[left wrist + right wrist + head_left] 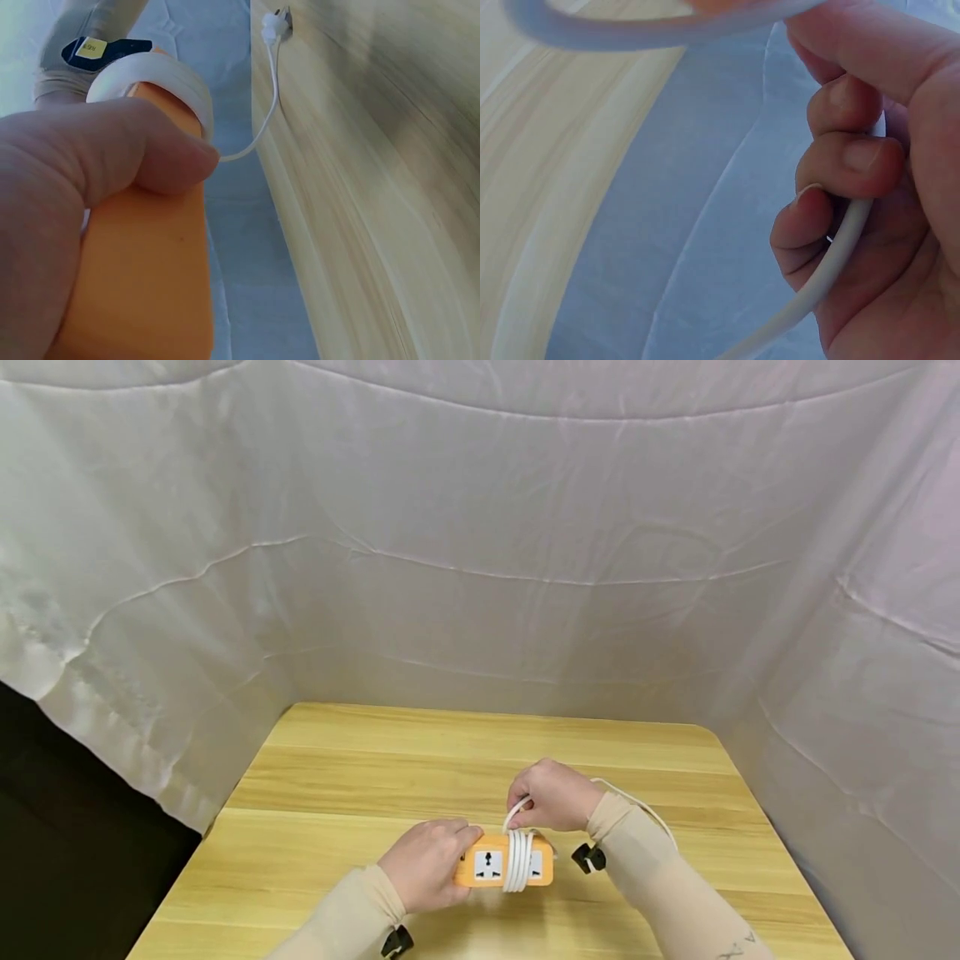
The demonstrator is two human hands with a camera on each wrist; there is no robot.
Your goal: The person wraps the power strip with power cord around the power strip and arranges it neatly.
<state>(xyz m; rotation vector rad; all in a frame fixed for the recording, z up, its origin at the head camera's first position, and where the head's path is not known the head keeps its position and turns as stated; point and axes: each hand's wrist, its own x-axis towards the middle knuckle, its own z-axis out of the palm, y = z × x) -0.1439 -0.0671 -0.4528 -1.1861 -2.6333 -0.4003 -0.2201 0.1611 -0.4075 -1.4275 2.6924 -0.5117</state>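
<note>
Person is standing or sitting (cannot tell which) at a wood-grain tabletop (337, 785), both hands working at an orange power strip (492, 843). The power strip is being held over the tabletop, its white socket panels facing up. Several turns of white cord (517, 864) are circling it right of its middle, lying side by side and partly covering one panel.

Left hand (431, 864) is clamping the power strip's left end, thumb pressing on a plain orange face. Right hand (558, 797) is working apart from the left, just beyond the power strip's far edge, fingers curling round the cord and gripping it. From the turns a short loop is rising to those fingers; the free length is running out past the right wrist.

White plug (275, 28) is lying on the tabletop beyond the power strip's corded end, pins showing. Beige sleeves (637, 852) are covering the wrists; a black wrist device (588, 858) is sitting right of the power strip. Pale cloth (480, 627) is hanging behind it all, well apart from the power strip.
</note>
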